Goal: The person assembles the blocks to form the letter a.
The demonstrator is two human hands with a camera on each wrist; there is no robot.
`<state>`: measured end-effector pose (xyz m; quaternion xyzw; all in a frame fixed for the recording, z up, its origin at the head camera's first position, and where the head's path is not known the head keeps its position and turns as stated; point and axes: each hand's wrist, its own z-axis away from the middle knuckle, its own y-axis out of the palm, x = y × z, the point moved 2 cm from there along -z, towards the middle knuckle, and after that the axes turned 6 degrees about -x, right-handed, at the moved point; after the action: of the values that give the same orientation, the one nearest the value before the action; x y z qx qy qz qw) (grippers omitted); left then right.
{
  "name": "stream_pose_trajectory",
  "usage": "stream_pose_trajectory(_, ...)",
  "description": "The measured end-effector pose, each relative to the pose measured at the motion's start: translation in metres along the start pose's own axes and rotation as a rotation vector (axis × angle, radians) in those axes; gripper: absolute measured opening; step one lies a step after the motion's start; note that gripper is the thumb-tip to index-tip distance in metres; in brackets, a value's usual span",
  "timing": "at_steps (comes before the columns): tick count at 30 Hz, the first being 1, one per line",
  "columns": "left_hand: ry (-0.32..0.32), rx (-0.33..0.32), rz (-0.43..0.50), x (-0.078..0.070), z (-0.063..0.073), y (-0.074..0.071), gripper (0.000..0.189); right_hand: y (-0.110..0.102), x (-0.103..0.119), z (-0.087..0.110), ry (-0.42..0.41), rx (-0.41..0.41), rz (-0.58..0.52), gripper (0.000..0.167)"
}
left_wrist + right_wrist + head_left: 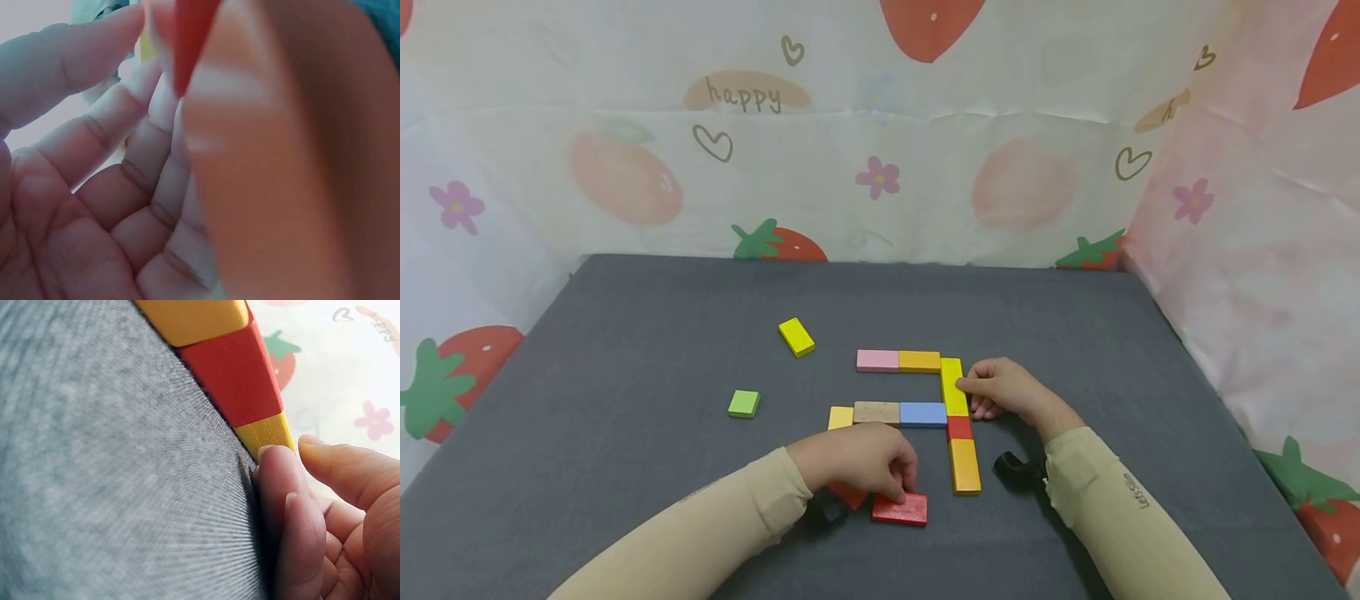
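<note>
My left hand (872,462) bends down over a red block (901,510) and pinches its far edge between thumb and fingertips. In the left wrist view only a blurred red corner (194,44) shows. An orange-red block (848,495) lies partly hidden under that hand, seen large and blurred in its wrist view. My right hand (1011,392) touches the right side of a yellow block (953,387), its thumb just over the top. Below that block, a red block (959,427) and an orange-yellow block (965,467) continue the line, end to end.
A pink block (877,361) and a yellow-orange one (919,362) run left from the line's top. Below them lie a wooden block (877,412), a blue block (922,413) and a pale yellow block (841,417). Loose yellow (797,337) and green (744,404) blocks lie left.
</note>
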<state>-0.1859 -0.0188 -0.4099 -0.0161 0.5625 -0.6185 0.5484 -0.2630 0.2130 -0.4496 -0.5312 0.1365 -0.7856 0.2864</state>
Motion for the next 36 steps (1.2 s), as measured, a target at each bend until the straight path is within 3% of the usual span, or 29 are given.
stream_pose_trajectory(9, 0.009, -0.182, 0.069, 0.022, 0.013, -0.032, 0.006, 0.0, 0.001, 0.0, -0.003, 0.005, -0.001, 0.025)
stream_pose_trajectory(18, -0.073, -0.342, 0.056, 0.06, 0.042, -0.063, 0.012, 0.0, 0.0, 0.001, -0.008, 0.002, 0.005, 0.025)
stream_pose_trajectory(26, -0.19, -0.413, 0.048, 0.101, 0.061, -0.08, 0.018, 0.001, 0.001, 0.002, -0.009, 0.002, 0.004, 0.025)
stream_pose_trajectory(36, -0.259, -0.449, 0.031, 0.134, 0.079, -0.081, 0.02, -0.001, 0.0, 0.0, 0.002, 0.002, 0.005, 0.025)
